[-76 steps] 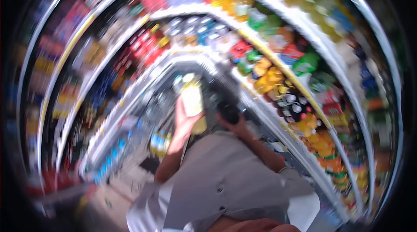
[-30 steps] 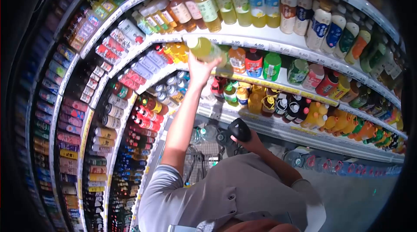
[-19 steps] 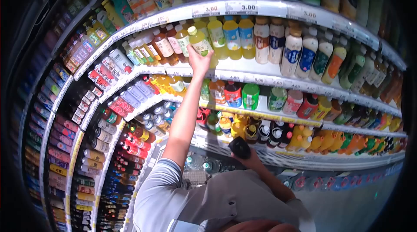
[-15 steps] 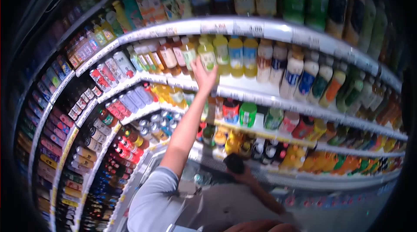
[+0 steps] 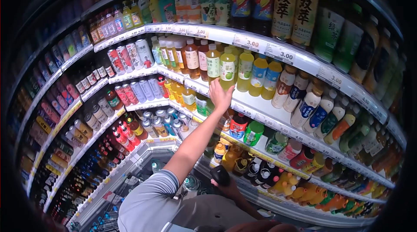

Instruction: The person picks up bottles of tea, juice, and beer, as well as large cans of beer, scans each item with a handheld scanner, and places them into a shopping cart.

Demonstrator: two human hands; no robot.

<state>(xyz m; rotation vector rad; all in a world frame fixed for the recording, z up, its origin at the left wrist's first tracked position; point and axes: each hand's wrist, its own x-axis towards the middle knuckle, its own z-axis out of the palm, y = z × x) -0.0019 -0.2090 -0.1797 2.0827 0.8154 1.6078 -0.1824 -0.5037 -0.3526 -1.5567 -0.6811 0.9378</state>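
A chilled supermarket case fills the view, its curved shelves crowded with drinks. The left hand [image 5: 220,96] is raised with fingers spread, gripping nothing, its tips just under the pale yellow-green plastic bottle with a green label [image 5: 227,67]. That bottle stands at the front edge of a white price-tagged shelf [image 5: 265,121], between similar bottles, upright, long axis vertical, cap up, label facing the aisle. I judge a light push low on its base would square it with the row without toppling neighbours. The right hand [image 5: 229,186] is closed round a black handheld scanner [image 5: 220,174]
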